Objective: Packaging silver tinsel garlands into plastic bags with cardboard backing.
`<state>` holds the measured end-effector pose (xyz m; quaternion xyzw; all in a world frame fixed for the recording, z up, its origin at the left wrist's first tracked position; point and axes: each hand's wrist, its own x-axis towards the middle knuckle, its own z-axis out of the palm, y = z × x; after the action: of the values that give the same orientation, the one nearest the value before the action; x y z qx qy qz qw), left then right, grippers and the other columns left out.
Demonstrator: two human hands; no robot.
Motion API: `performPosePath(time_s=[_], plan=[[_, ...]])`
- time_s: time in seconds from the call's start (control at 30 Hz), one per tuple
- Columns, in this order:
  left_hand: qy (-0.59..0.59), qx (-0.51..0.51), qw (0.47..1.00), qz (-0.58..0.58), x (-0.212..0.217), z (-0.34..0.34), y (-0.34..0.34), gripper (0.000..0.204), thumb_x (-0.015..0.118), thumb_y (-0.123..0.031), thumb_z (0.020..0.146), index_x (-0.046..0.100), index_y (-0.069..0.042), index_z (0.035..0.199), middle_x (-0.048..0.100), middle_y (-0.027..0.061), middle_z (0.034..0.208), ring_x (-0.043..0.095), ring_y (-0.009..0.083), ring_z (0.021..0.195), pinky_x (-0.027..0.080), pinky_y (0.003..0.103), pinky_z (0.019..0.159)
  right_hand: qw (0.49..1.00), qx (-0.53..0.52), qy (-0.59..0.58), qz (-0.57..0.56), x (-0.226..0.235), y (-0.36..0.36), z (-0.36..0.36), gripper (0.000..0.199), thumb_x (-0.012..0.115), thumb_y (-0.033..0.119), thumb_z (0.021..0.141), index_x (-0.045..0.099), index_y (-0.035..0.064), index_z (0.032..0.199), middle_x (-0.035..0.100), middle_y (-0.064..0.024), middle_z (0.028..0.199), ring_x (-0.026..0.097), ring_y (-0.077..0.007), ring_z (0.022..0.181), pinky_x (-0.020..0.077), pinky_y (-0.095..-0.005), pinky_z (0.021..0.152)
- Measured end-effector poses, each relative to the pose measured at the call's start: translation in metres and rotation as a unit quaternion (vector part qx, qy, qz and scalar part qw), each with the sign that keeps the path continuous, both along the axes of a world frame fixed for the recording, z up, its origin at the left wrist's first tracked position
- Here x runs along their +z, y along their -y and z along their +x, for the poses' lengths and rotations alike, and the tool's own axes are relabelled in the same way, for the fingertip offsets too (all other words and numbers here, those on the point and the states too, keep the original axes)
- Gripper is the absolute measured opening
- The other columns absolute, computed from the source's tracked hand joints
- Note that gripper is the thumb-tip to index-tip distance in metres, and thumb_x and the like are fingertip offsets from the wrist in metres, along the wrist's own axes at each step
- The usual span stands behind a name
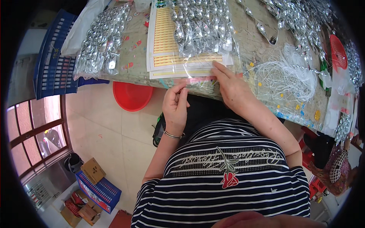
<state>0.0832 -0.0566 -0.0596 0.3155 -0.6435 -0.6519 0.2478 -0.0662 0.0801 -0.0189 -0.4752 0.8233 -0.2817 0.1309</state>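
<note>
A clear plastic bag (203,28) of twisted silver foil ornaments lies at the table's near edge. Under it are printed sheets (163,32) with yellow and red rows. My left hand (176,108) is closed in a pinch by the bag's near end; what its fingertips hold is too small to make out. My right hand (234,91) rests at the bag's near right corner, its fingers stretched out and its palm empty.
Another bag of silver twists (104,38) lies left. A tangle of white string (289,74) and loose silver twists (300,22) lie right, near a red basket (338,51). Below the table's edge, a red basin (131,97) stands on the floor. Blue boxes (55,57) stand far left.
</note>
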Motion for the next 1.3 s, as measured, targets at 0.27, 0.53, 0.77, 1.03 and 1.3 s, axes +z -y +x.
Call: performPosePath(time_s=[0.27, 0.53, 0.77, 1.03, 1.3], plan=[[-0.008, -0.019, 1.0, -0.021, 0.002, 0.006, 0.008, 0.017, 0.056, -0.006, 0.095, 0.061, 0.0, 0.11, 0.062, 0.0024, 0.089, 0.048, 0.0018, 0.061, 0.039, 0.015, 0.055, 0.995, 0.023, 0.081, 0.045, 0.006, 0.039, -0.01, 0.047, 0.047, -0.004, 0.084, 0.047, 0.002, 0.13, 0.049, -0.0173, 0.136, 0.057, -0.0383, 0.109, 0.0485, -0.0427, 0.088], [-0.038, 0.006, 0.996, -0.079, 0.008, 0.011, 0.018, 0.014, 0.053, -0.004, 0.095, 0.06, 0.001, 0.107, 0.06, 0.0019, 0.087, 0.048, 0.0024, 0.061, 0.039, 0.016, 0.054, 0.999, 0.032, 0.023, -0.024, 0.031, 0.035, -0.015, 0.045, 0.049, -0.007, 0.08, 0.052, 0.0017, 0.124, 0.058, -0.0194, 0.12, 0.055, -0.0391, 0.11, 0.0454, -0.0441, 0.094], [-0.094, 0.069, 0.99, -0.079, -0.002, 0.004, 0.024, 0.015, 0.054, -0.004, 0.095, 0.053, 0.0, 0.11, 0.055, -0.0005, 0.081, 0.048, 0.0022, 0.063, 0.038, 0.015, 0.054, 0.994, 0.101, -0.011, -0.037, 0.007, 0.032, -0.013, 0.043, 0.051, -0.007, 0.078, 0.056, 0.0011, 0.12, 0.058, -0.0177, 0.122, 0.054, -0.0362, 0.114, 0.0454, -0.0416, 0.096], [-0.042, 0.051, 0.997, -0.046, 0.012, -0.003, 0.036, 0.015, 0.051, -0.011, 0.098, 0.055, 0.0, 0.107, 0.062, 0.0048, 0.087, 0.054, 0.0057, 0.068, 0.042, 0.018, 0.056, 0.988, 0.099, -0.109, -0.035, -0.01, 0.048, -0.015, 0.044, 0.054, -0.004, 0.079, 0.053, -0.0008, 0.123, 0.054, -0.0174, 0.13, 0.05, -0.0347, 0.121, 0.0426, -0.0404, 0.102], [0.041, -0.03, 0.99, 0.131, 0.029, -0.026, 0.059, 0.029, 0.052, -0.024, 0.099, 0.063, 0.003, 0.101, 0.068, 0.008, 0.084, 0.065, 0.0094, 0.072, 0.049, 0.02, 0.055, 0.982, 0.1, -0.162, -0.013, 0.0, 0.048, -0.007, 0.048, 0.057, -0.001, 0.076, 0.052, -0.0002, 0.124, 0.053, -0.0148, 0.131, 0.047, -0.0345, 0.123, 0.0401, -0.0421, 0.102]])
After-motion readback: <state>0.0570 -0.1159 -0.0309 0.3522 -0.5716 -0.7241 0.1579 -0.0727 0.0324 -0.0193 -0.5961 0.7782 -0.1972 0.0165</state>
